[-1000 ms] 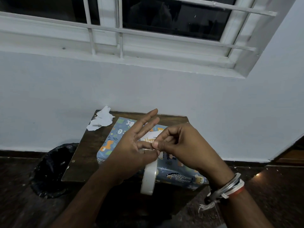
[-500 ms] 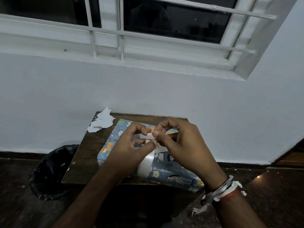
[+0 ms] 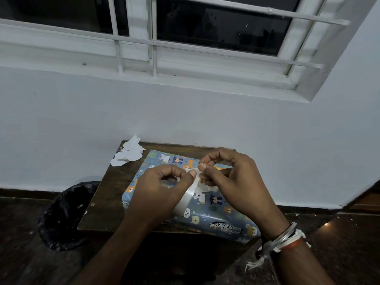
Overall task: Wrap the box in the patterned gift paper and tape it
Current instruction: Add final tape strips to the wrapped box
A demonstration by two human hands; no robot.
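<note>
- Pale wall [image 3: 185,116] fills most of the view, and up top there's a white barred window [image 3: 222,23] with dark glass behind the bars.
- Down below, a small dark wooden table [image 3: 107,192] is pushed against that wall.
- On the table lies the box [image 3: 216,214], covered in blue gift paper printed with cartoon animals. It sits at an angle, and its near right corner pokes out past the table's front edge.
- On the floor just left of the table is a black bin [image 3: 63,214] lined with a dark bag.
- Both hands are raised just above the middle of the box, nearly touching each other.
- The left hand [image 3: 160,190] has its fingers curled, thumb and forefinger pinching one end of a short tape strip [image 3: 196,173].
- The right hand [image 3: 236,182] is curled too, thumb and forefinger nipping the other end of that strip, the other fingers tucked beneath.
- Torn white paper scraps [image 3: 128,154] lie on the far left corner of the table, touching the wall.
- A whitish tape roll [image 3: 185,200] peeks out beneath the left hand, over the box. Whether that hand also carries it, I can't tell.
- Metal bangles and thread bands [image 3: 283,237] circle the right wrist.
</note>
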